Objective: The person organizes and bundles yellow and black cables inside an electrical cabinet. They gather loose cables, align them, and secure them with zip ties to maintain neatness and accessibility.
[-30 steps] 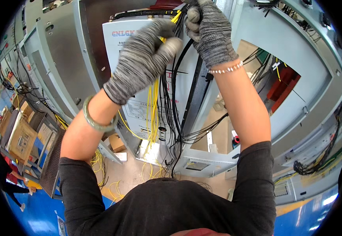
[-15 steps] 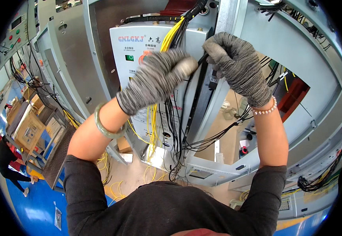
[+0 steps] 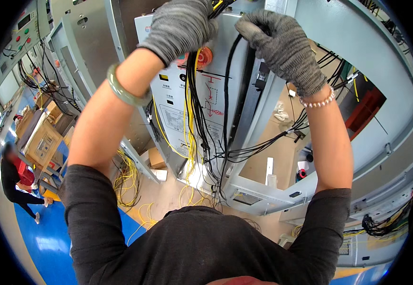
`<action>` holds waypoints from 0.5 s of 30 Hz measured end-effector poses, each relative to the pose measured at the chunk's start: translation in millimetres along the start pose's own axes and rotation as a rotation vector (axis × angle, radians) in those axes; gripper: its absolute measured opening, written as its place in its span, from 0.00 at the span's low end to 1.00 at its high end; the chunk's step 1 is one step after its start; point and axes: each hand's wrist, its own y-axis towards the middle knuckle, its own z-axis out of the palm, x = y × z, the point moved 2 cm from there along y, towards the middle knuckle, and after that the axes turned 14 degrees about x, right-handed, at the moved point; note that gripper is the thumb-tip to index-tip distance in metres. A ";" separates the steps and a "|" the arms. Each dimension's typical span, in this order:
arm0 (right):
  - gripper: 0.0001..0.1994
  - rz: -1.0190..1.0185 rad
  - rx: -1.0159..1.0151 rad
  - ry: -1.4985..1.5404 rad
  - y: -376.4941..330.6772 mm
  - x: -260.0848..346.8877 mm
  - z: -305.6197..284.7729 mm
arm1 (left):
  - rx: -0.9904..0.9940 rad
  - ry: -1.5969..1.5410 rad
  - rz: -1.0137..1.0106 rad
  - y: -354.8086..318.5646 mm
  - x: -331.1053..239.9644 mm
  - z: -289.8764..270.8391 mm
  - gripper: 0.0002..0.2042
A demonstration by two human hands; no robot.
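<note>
My left hand [image 3: 182, 29], in a grey knitted glove, is closed at the top of a light grey switch panel [image 3: 173, 88]. Its curled fingers lie over a bundle of yellow and black wires [image 3: 192, 80], which runs down the panel front; the fingertips are partly hidden. My right hand [image 3: 282, 50], gloved alike, pinches a thick black cable [image 3: 227, 90] at the panel's upper right corner. From its fingers the cable hangs in a curve toward the floor. A red round part [image 3: 205, 57] shows on the panel beside the wires.
Metal cabinet frames [image 3: 330, 33] rise on both sides. More black wires [image 3: 273, 153] cross the opening at right. Coiled yellow wires [image 3: 128, 178] lie on the floor near a cardboard box [image 3: 156, 158]. At far left, a person [image 3: 13, 178] stands by a wooden crate [image 3: 42, 142].
My left hand has moved up and left, away from the black cable, to the wire bundle at the panel's top. My right hand has shifted slightly, still pinching the cable. The view has tilted down.
</note>
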 end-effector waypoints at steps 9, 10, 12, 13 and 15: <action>0.08 0.007 0.040 -0.079 20.3 37.1 -19.7 | 0.451 -0.629 -0.082 33.7 50.2 16.9 0.13; 0.08 0.028 0.042 -0.088 19.8 40.6 -21.8 | 0.496 -0.682 -0.052 34.9 51.5 17.0 0.13; 0.07 0.039 0.062 -0.123 34.6 22.0 -14.9 | 0.587 -0.784 0.004 36.7 52.4 15.7 0.11; 0.07 0.032 0.056 -0.156 37.0 19.7 -14.3 | 0.586 -0.787 -0.004 38.5 52.3 14.5 0.12; 0.07 0.027 0.055 -0.173 41.5 17.3 -14.6 | 0.584 -0.791 -0.022 38.3 50.7 11.5 0.13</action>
